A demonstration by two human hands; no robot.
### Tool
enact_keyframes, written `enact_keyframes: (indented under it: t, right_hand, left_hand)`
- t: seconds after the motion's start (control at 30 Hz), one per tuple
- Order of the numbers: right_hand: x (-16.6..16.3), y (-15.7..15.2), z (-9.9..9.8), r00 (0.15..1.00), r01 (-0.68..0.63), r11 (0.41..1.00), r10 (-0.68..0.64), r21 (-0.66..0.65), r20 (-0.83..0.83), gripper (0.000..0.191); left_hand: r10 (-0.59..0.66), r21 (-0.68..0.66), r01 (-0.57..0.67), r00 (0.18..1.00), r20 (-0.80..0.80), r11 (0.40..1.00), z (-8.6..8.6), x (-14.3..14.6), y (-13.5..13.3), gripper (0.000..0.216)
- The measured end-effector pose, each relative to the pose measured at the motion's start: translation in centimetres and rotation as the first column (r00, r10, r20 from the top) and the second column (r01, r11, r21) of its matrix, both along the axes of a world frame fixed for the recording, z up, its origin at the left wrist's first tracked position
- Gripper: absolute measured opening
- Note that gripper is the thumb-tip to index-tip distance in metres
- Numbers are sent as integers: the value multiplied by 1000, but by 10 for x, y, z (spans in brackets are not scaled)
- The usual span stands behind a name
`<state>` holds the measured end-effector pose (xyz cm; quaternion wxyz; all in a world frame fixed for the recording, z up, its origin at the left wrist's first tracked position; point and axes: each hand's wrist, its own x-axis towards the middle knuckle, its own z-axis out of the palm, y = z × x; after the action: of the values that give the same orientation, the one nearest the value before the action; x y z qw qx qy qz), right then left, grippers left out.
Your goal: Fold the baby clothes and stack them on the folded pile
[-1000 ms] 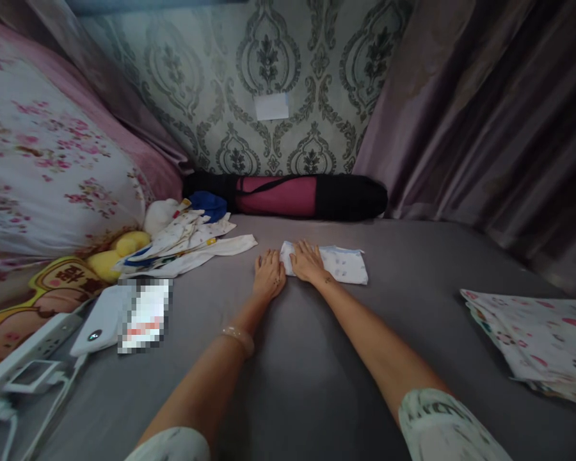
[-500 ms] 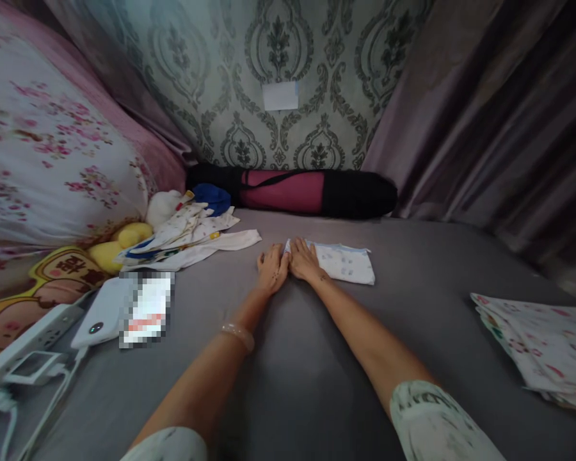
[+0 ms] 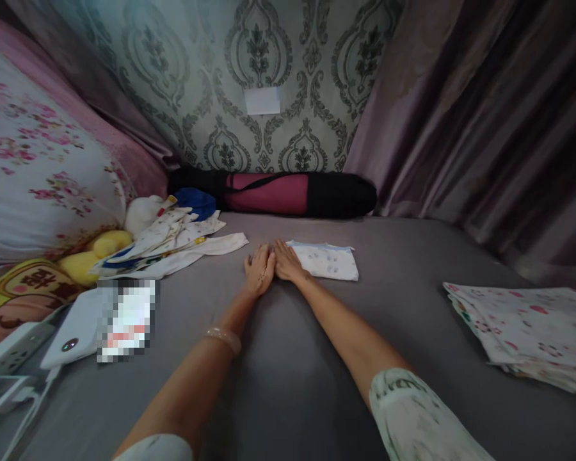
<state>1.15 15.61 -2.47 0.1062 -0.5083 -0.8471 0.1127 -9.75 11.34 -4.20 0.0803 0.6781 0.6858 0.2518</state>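
A folded white cloth with small blue-grey prints and a light blue edge (image 3: 331, 261) lies flat on the grey bed sheet (image 3: 288, 358). My right hand (image 3: 288, 261) rests palm down over its left end, fingers stretched out flat. Right beside it, touching it, my left hand (image 3: 260, 270) lies on the sheet at the cloth's left end, with its fingers slightly bent and apart. Both hands hide that end of the cloth. A beaded bracelet (image 3: 224, 337) circles my left wrist.
Crumpled small clothes (image 3: 173, 240) and plush toys (image 3: 110, 246) lie at the left. Closer are a white power bank (image 3: 74, 330), a power strip (image 3: 16, 349) and cables. A stack of printed cloths (image 3: 523, 326) lies right. A black and pink bag (image 3: 273, 194) lines the wall.
The view has turned slightly to the right, so everything sits further left in the picture. Both hands stay at the cloth's left end, with little movement of their own.
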Motion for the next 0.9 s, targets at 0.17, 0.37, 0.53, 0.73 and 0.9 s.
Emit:
enact_keyframes:
  t: [0.17,0.37,0.53,0.73,0.9]
  right_hand:
    - [39,-3,11,993,89,994,-84,57,-84,58]
    - [76,-8,10,996,72,990,-78,121,52,52]
    - [76,-6,-1,994,48,990,-61,129,95,51]
    - [76,-7,-12,996,66,984,-76,164,54,50]
    - [79,-4,-6,998,65,995,-67,78,17,51]
  left_hand:
    - [-42,-41,42,999,-3,998,4,-2,2,53]
    - [-249,26,258,950,-191,966,15,23,17,50]
    - [-223,-29,224,941,-255,974,2,41,26,47]
    - [-216,-46,213,924,-317,976,-14,40,27,52]
    - [-248,-143,212,912,-327,967,-4,40,30,51]
